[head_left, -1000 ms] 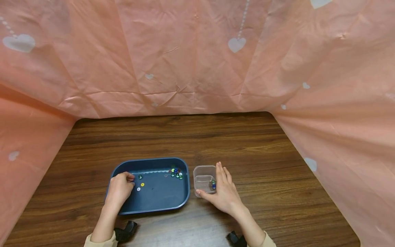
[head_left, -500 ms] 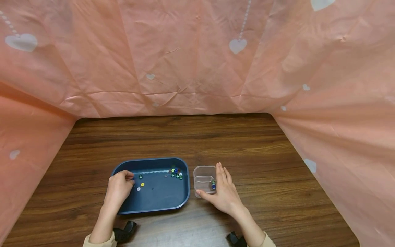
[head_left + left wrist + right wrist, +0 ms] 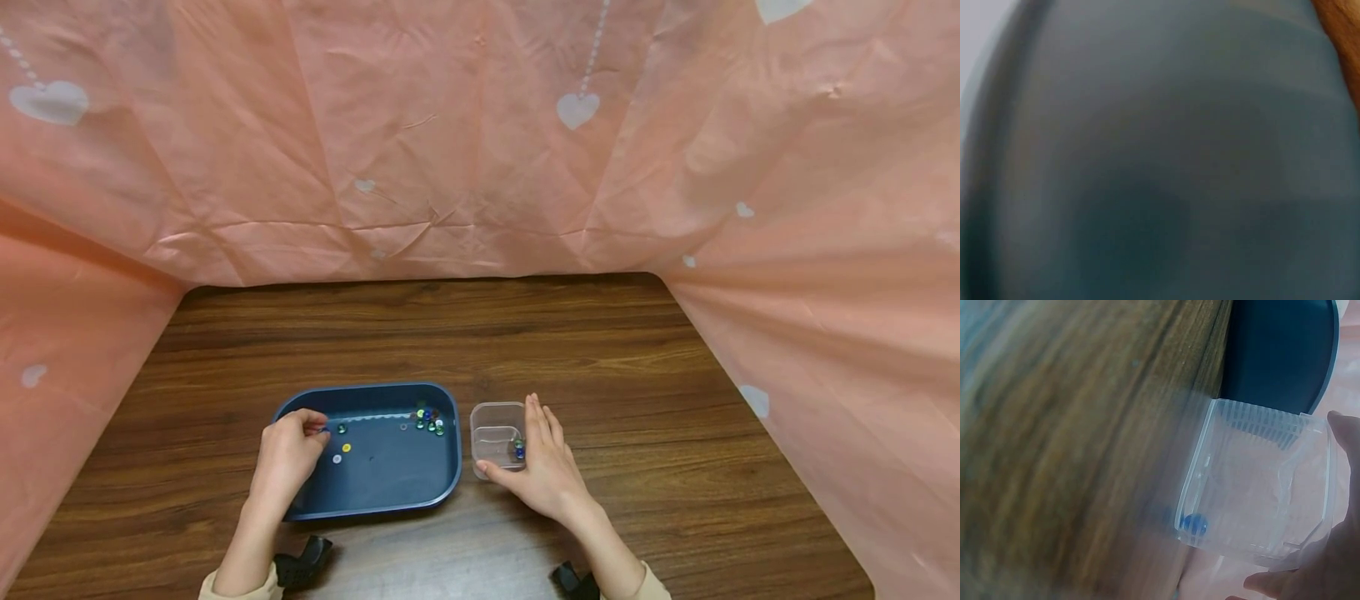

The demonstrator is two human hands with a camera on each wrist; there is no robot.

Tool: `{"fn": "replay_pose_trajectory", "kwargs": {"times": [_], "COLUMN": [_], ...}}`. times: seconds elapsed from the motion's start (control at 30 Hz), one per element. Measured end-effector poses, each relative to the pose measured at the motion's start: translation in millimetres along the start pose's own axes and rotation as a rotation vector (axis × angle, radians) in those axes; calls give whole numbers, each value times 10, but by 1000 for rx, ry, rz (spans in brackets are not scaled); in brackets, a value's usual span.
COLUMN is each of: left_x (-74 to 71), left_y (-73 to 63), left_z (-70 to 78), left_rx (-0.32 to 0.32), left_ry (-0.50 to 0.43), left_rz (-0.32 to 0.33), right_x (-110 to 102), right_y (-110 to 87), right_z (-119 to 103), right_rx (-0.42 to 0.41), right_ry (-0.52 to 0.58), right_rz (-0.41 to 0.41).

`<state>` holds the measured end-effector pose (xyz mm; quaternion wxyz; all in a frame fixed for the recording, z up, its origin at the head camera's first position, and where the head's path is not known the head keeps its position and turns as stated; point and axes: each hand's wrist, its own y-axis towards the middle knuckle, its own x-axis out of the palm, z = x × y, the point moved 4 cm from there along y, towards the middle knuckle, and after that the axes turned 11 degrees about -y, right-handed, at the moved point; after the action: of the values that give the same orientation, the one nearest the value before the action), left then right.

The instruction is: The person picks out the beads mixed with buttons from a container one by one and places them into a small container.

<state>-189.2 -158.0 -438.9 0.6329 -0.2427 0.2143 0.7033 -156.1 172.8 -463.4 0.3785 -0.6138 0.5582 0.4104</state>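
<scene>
Left hand (image 3: 285, 454): pinched blue marble (image 3: 326, 430) inside tray (image 3: 390, 483), slightly shifted; pickup seemed underway.
Right hand (image 3: 550, 475): gripped clear box (image 3: 491, 454) right of tray.

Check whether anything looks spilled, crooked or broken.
Nothing stands out: the blue tray and clear container sit upright on the table, marbles lie inside both, and I see no cracks. The left wrist view is badly blurred.

Head view from high, fwd/down, L view v. close, R view nr, sideways, clear box (image 3: 1247, 481) in head + R
</scene>
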Motion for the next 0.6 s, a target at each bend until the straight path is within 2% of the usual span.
{"fn": "replay_pose_trajectory", "kwargs": {"times": [0.6], "left_x": [-31], "left_y": [-44], "left_z": [90], "left_rx": [7], "left_ry": [-40], "left_rz": [22], "right_x": [0], "right_y": [10], "right_z": [-20], "right_rx": [9], "right_ry": [5], "right_rz": [-14]}}
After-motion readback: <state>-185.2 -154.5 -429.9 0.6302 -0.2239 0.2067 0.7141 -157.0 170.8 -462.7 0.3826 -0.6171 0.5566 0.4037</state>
